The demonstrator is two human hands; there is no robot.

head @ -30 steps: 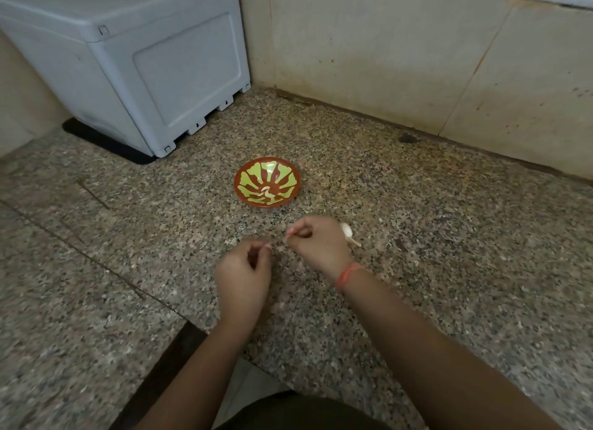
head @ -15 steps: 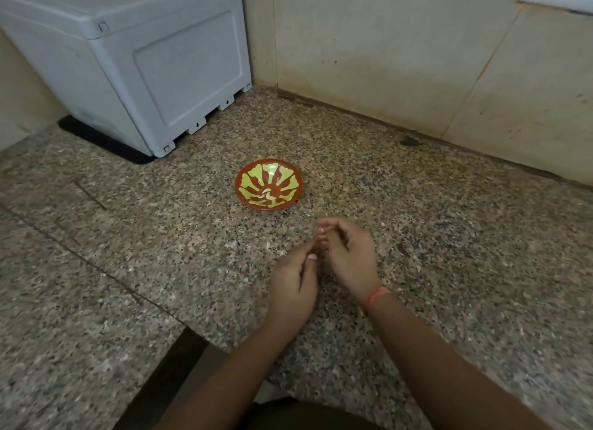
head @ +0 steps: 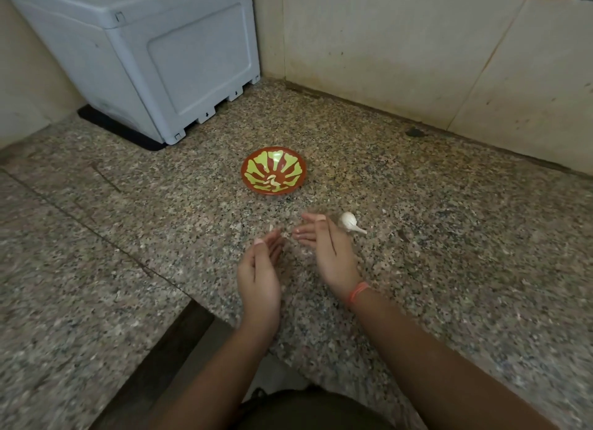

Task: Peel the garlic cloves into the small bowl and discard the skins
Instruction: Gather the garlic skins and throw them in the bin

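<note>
the garlic (head: 349, 221) – white, skin on, stem pointing right – lay on the bench (head: 449, 253), just beside the right hand (head: 327, 253) but not touching it. the small bowl (head: 273, 170) stood beyond both hands, near enough for a short drop. whether the pale mark at its centre was a clove or pattern could not be told. the left hand (head: 260, 269) and right hand faced palm to palm, fingers straight and relaxed, holding nothing – a posture judged to suit brushing off skin. a pale flake (head: 271, 227), probably skin, lay by the left fingertips (head: 272, 248). the bench was speckled granite. a grey plastic box (head: 160, 60) sat rear left on a black mat (head: 128, 134), against beige wall tiles (head: 385, 44).
</note>
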